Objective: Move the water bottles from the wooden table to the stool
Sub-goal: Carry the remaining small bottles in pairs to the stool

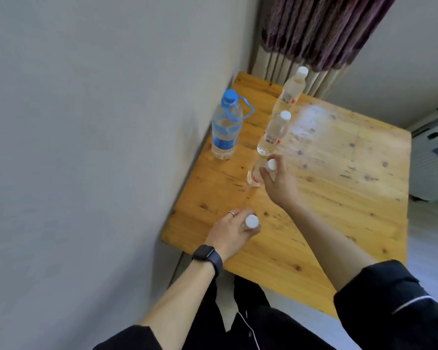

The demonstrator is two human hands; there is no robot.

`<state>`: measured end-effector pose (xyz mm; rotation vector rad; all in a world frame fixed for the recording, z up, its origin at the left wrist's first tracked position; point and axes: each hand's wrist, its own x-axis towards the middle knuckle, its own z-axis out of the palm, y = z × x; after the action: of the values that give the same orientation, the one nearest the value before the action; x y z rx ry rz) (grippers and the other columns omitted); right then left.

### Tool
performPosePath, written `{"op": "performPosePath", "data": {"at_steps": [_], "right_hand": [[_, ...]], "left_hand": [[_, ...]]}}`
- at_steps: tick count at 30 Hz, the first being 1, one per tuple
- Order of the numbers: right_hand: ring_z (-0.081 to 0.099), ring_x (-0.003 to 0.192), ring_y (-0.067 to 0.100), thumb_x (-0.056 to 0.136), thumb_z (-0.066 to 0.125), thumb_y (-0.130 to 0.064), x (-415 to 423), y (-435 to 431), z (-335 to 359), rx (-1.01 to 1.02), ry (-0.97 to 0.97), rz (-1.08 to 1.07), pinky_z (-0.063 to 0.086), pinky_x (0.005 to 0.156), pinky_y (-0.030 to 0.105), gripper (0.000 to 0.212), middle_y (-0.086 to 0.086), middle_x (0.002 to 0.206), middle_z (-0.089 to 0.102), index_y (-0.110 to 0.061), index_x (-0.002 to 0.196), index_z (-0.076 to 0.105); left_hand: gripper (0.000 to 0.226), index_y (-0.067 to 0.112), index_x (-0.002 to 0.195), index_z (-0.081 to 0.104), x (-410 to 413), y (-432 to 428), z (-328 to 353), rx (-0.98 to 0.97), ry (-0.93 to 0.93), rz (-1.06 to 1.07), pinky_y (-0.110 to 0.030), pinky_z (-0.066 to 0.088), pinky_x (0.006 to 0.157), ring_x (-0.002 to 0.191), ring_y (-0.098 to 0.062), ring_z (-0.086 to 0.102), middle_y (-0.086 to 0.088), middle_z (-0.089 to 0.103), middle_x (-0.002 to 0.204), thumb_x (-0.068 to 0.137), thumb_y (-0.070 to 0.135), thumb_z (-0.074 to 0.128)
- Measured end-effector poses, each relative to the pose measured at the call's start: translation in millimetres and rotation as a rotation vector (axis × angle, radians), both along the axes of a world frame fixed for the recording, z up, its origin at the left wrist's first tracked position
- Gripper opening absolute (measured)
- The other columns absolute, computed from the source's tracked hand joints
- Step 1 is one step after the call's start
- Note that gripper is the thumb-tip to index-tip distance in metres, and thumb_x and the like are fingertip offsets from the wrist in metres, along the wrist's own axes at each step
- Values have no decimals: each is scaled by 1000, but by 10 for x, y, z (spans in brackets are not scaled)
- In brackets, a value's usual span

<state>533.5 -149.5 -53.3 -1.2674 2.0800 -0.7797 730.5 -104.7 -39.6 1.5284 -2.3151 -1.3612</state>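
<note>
— Dark sleeves (pixel 395 304) fill the near edge, one on each forearm. What do they reach over?

— The wooden table (pixel 339 198), set with one side against the grey wall (pixel 74 147). A striped curtain (pixel 321 29) hangs past its far corner.

— And the bottles, taking the table's wall side as the mark?

— The biggest is the blue-capped bottle (pixel 225 127), upright closest to the wall, with a blue carry loop at its neck. Farther from the wall runs a line of white-capped bottles. The far bottle (pixel 290 93) stands nearest the curtain corner. The middle bottle (pixel 273 133) stands just in front of it.

— The hands?

— The right hand (pixel 280 184) is curled round the third bottle (pixel 254 176) just below its cap; the bottle's base is on or just above the table, I cannot tell which. The left hand (pixel 232 229) is wrapped round the nearest bottle (pixel 251 221) close to the table's near edge; only the cap and a bit of neck show. A dark smartwatch (pixel 208 256) sits on the left wrist, and a thin ring (pixel 232 213) on one finger.

— The stool?

— Not visible.
</note>
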Motion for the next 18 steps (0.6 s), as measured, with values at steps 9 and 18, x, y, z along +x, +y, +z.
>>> {"op": "performPosePath", "data": {"at_steps": [9,18], "right_hand": [[60,82,25,97,60,-38,357,722,99,97,-25,-349,45,67,35,37,-1,93,60,-17,126,51],[58,106,18,96,57,-50,728,1270,70,147,-21,-272,42,78,30,42,-2,121,61,-24,129,50]], "left_hand": [[24,34,104,67,453,-588,86,146,105,-40,-33,52,87,98,-11,63,12,71,102,83,28,77],[32,27,112,69,418,-706,209,222,82,-207,-17,38,85,115,-9,56,13,63,120,82,18,78]]}}
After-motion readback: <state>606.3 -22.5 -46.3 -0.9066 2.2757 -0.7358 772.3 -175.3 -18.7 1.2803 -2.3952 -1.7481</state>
